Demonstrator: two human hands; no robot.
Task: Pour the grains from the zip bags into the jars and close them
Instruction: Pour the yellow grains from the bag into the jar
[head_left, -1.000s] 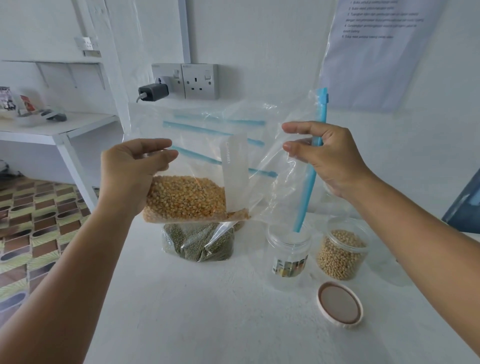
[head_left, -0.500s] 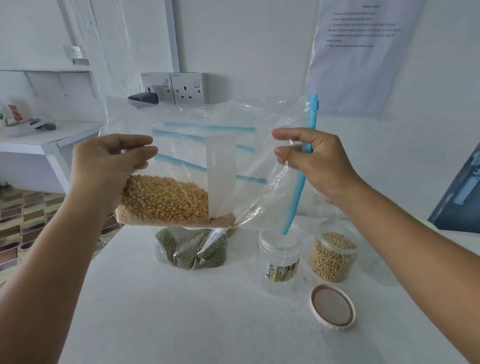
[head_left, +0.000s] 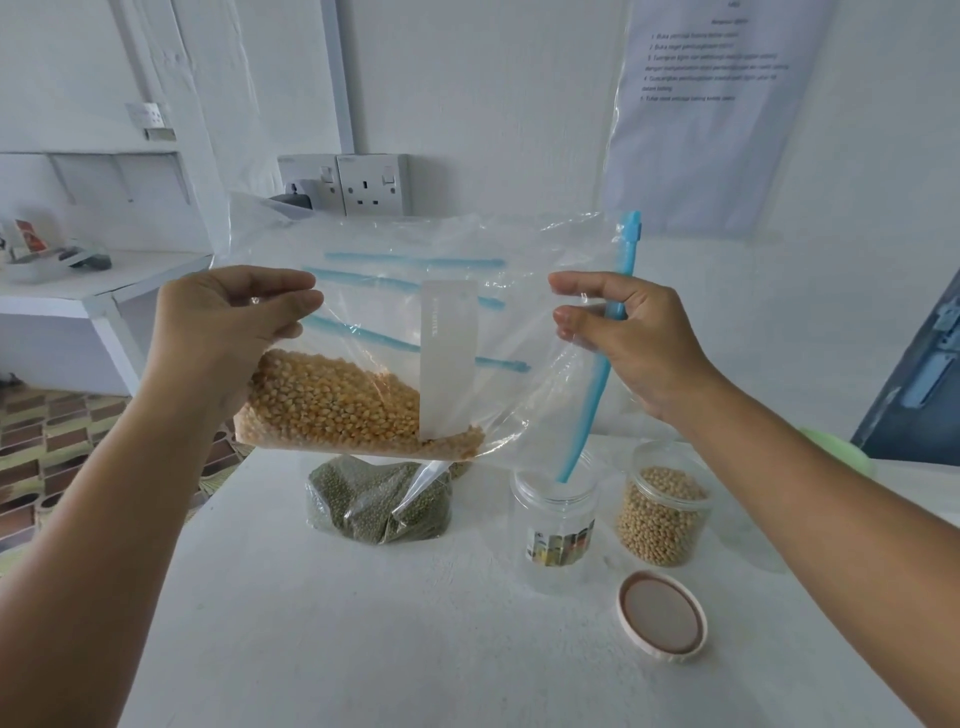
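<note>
I hold a clear zip bag (head_left: 410, 322) of yellow corn kernels (head_left: 332, 400) sideways in the air above the white table (head_left: 363, 623). My left hand (head_left: 228, 332) grips its bottom end, where the kernels lie. My right hand (head_left: 623, 338) pinches the mouth end by the blue zip strip (head_left: 602, 364), whose lower tip hangs over an empty clear jar (head_left: 556, 525) without a lid. Beside that jar stands an open jar of soybeans (head_left: 662, 514). A second bag of green beans (head_left: 379, 499) lies on the table under the held bag.
A pink-rimmed jar lid (head_left: 662, 616) lies upside down in front of the jars. Wall sockets (head_left: 363, 184) with a plugged charger sit behind, a paper sheet (head_left: 717, 104) hangs on the wall, and a white shelf (head_left: 104, 280) stands left beside the table's left edge.
Both hands still hold the bag the same way; the bag and its zip tip sit slightly lower over the empty jar, and the view has shifted a little.
</note>
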